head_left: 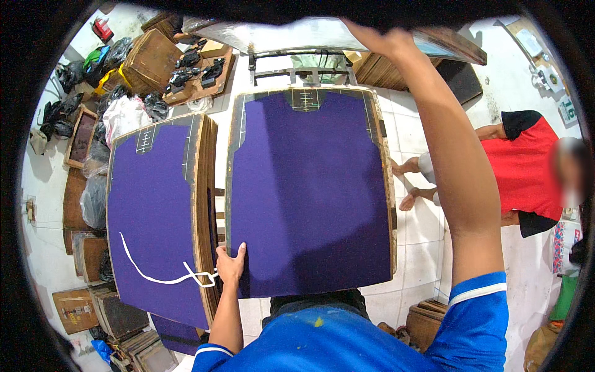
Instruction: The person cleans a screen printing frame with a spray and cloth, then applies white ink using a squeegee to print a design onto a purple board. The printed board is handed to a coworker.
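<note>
A dark board [235,127] with white ruled marks lies before me, a purple shirt-shaped cloth panel [328,186] flat on it. My left hand [230,263] grips its near left edge, thumb on top, fingers wrapped round the side. A white cord [155,279] trails from beside that hand across a second purple panel [152,198] on the stack of boards at left; whether my fingers hold the cord, I cannot tell. Far ahead, my raised right hand [387,43] is at a large pale, wood-edged panel [297,37]; its fingers are partly lost at the dark rim.
A person in a red and black shirt [520,167] is at the right, feet near the board. Black-wrapped bundles [198,68] and plastic bags [127,115] crowd the far left. Stacked boards [118,310] stand low at left, more boards [384,71] behind the marked board.
</note>
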Motion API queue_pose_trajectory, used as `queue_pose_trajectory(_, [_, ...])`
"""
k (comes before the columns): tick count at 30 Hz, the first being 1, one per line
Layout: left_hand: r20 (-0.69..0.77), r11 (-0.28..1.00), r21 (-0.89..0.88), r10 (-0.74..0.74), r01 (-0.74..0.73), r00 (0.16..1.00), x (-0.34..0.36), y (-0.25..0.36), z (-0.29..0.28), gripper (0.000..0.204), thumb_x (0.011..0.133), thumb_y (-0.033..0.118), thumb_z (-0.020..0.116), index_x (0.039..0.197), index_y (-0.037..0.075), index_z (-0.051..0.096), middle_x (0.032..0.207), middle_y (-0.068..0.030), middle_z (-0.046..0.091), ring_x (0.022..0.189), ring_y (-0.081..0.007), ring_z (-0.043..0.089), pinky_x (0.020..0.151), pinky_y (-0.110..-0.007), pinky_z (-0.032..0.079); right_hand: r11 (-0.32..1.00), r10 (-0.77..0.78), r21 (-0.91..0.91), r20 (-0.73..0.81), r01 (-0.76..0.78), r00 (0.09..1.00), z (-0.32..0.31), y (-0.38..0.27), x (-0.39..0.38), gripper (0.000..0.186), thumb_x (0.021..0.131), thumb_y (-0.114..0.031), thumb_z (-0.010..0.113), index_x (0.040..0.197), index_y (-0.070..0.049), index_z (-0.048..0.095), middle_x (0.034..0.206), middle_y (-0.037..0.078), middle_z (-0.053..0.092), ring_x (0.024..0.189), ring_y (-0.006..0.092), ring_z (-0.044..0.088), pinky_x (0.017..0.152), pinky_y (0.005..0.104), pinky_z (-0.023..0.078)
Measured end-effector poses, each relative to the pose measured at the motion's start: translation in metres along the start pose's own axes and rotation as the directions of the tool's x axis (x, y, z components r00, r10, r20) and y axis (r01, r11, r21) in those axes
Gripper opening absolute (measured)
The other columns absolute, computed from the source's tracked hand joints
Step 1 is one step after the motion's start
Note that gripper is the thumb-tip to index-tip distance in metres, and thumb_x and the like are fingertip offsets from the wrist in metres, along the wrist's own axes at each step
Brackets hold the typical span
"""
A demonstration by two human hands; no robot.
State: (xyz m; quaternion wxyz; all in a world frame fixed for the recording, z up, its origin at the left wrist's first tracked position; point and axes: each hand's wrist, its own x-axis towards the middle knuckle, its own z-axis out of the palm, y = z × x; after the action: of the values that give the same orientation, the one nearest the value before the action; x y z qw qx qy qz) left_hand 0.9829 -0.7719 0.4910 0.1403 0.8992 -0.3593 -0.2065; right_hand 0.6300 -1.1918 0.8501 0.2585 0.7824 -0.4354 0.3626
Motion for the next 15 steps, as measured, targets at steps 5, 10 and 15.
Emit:
queue_pose_trajectory(5, [-0.062,0.993,-0.016,0.12,-0.121,0.991,-0.006,0.008,-0.003,0.077,0.082,0.059,0.083,0.121,-0.004,0.061,0.102,-0.0285,0.075,0.097,-0.0454,0.074,0.087,-0.051,0.057,1.0,-0.001,0.026,0.001,0.001,1.0,0.002,0.005,0.004,0.056,0.101,-0.057,0.054,0.128,-0.011,0.068,0.143,0.017,0.053,0.14,0.0381,0.041,0.114,0.0543,0.033])
queue_pose_trajectory(10, [-0.066,0.99,-0.018,0.136,-0.138,0.988,-0.008,0.004,-0.006,0.075,0.081,0.055,0.085,0.12,-0.005,0.061,0.098,-0.0285,0.075,0.092,-0.0458,0.074,0.083,-0.05,0.058,0.999,-0.031,-0.024,-0.03,0.031,0.999,0.004,0.007,0.008,0.053,0.101,-0.057,0.054,0.124,-0.013,0.071,0.138,0.015,0.056,0.135,0.0365,0.045,0.112,0.054,0.035])
queue_pose_trajectory(15, [-0.082,0.99,0.026,0.144,-0.142,0.986,-0.004,0.002,-0.001,0.074,0.081,0.055,0.085,0.118,-0.004,0.06,0.096,-0.0291,0.074,0.092,-0.0473,0.073,0.081,-0.051,0.057,0.999,-0.029,0.02,-0.013,0.029,1.0,0.005,0.011,0.015,0.051,0.101,-0.058,0.053,0.121,-0.015,0.072,0.136,0.014,0.057,0.133,0.0349,0.047,0.111,0.0534,0.035])
